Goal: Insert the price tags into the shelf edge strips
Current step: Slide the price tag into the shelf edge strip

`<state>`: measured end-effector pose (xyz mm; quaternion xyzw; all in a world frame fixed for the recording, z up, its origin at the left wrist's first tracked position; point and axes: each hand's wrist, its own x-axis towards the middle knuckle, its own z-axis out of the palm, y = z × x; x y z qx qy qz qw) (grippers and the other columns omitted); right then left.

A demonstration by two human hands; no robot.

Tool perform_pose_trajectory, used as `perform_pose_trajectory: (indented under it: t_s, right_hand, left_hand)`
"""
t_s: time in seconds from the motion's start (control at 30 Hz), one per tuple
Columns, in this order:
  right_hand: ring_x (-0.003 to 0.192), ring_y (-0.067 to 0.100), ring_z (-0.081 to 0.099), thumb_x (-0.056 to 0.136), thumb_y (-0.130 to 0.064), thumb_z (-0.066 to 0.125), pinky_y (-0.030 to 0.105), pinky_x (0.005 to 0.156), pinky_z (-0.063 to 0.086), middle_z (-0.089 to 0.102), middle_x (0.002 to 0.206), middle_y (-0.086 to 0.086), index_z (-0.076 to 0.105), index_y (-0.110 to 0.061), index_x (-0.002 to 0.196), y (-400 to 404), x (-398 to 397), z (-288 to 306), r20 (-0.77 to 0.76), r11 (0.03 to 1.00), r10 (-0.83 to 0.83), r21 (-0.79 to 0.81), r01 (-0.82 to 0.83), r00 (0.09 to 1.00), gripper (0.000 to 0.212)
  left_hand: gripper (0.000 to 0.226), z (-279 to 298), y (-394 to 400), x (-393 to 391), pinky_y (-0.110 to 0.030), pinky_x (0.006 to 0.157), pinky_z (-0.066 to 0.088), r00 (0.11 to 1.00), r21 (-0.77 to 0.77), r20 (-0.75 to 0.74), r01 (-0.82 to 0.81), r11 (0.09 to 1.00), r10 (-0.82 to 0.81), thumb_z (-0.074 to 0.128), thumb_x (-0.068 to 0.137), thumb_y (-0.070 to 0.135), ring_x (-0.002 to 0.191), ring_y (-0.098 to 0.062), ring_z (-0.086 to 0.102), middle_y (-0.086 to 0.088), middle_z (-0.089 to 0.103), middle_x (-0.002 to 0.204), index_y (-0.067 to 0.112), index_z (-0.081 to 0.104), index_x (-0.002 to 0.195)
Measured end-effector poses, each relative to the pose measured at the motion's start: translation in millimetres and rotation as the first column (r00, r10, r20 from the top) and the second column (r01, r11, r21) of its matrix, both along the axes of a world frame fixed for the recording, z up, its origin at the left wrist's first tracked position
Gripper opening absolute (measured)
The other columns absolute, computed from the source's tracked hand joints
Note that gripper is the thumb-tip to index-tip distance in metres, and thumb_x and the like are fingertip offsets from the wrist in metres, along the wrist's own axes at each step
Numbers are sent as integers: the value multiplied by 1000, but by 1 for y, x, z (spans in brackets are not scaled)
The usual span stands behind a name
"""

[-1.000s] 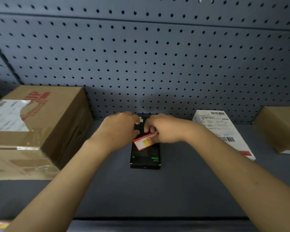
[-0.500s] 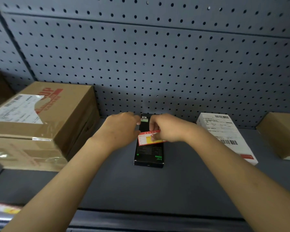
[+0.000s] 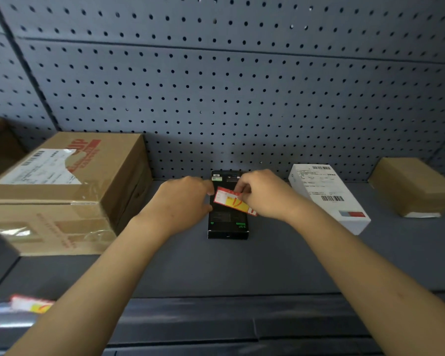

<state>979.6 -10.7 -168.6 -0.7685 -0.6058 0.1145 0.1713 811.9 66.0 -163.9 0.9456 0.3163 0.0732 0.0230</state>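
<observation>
A red, white and yellow price tag point(image 3: 231, 201) is pinched in my right hand point(image 3: 263, 195) over a flat black box point(image 3: 228, 224) lying on the grey shelf. My left hand point(image 3: 184, 201) is curled just left of the tag, fingertips at its left edge; whether they grip it I cannot tell. Along the shelf's front runs the edge strip point(image 3: 190, 319). Another red and yellow tag point(image 3: 30, 303) sits in the strip at the far left, partly behind my left forearm.
A large taped cardboard box point(image 3: 62, 191) stands on the left of the shelf. A white box with barcodes point(image 3: 329, 196) lies right of the black box, and a small brown box point(image 3: 414, 186) at the far right. Grey pegboard point(image 3: 216, 98) forms the back wall.
The view has tilted down, bringing the shelf edge strip and its tag into sight. The tag in my right hand has turned from tilting up-right to sloping down-right. Both hands stay over the black box.
</observation>
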Motion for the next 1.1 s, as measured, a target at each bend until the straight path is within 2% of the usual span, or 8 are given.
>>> perform_pose_trajectory:
  t_s: [0.13,0.37,0.57,0.63,0.7,0.9,1.03,1.1]
  right_hand:
    - [90,21,61,85,-11,58,43,78,55,66,105,5,66,-18,99,-15,-6,0,5,999,-54,3,54,999,17]
    - [82,20,64,87,-11,54,42,72,56,68,100,4,63,-18,103,-47,-21,-4,-57,994,-73,75,77,996,19]
    - [72,14,64,85,-9,58,36,65,56,71,87,1,63,-17,98,-87,-34,-9,-137,983,-44,174,68,990,16]
    - [69,8,63,85,-11,60,31,60,55,70,85,-2,64,-16,99,-98,-39,-13,-165,977,-37,202,71,986,16]
    - [65,3,59,85,-11,61,20,55,47,68,81,-4,66,-16,101,-109,-43,-17,-198,972,-36,221,80,980,17]
    - [61,-6,56,84,-9,65,0,47,38,65,75,-8,71,-18,91,-124,-58,-25,-271,971,-25,221,87,962,14]
    - [64,-5,60,83,-15,68,9,54,43,64,71,-14,68,-24,87,-128,-66,-25,-279,971,-10,229,77,960,10]
    - [60,-8,60,82,-15,69,9,54,45,63,68,-17,68,-24,85,-129,-69,-24,-303,958,-25,267,110,953,10]
  left_hand:
    - [34,-1,-13,-7,-33,81,49,1000,2,16,-3,1000,3,55,90,34,104,-19,61,3,63,117,28,53,123]
    - [34,-1,-46,-23,-32,81,48,999,-11,-13,-33,999,33,55,91,35,105,-19,59,2,62,118,27,52,124]
    - [31,-9,-97,-33,-33,82,46,997,-40,5,-76,996,76,55,89,30,106,-21,59,3,61,118,29,55,120]
    - [29,-13,-111,-37,-32,80,46,996,-53,26,-84,995,86,54,88,28,102,-20,60,4,63,113,29,57,117]
    - [27,-16,-124,-43,-31,79,46,995,-71,37,-90,993,93,55,88,26,101,-19,60,4,64,110,28,58,115]
    - [26,-26,-143,-62,-29,79,46,995,-78,24,-91,993,93,55,89,22,100,-20,62,4,65,110,29,60,113]
    - [20,-32,-146,-71,-31,80,48,998,-153,36,-51,987,57,57,88,24,98,-19,62,5,67,105,29,62,107]
    - [20,-36,-144,-73,-32,82,50,999,-177,35,-23,984,30,57,87,24,98,-18,62,6,67,107,29,62,106]
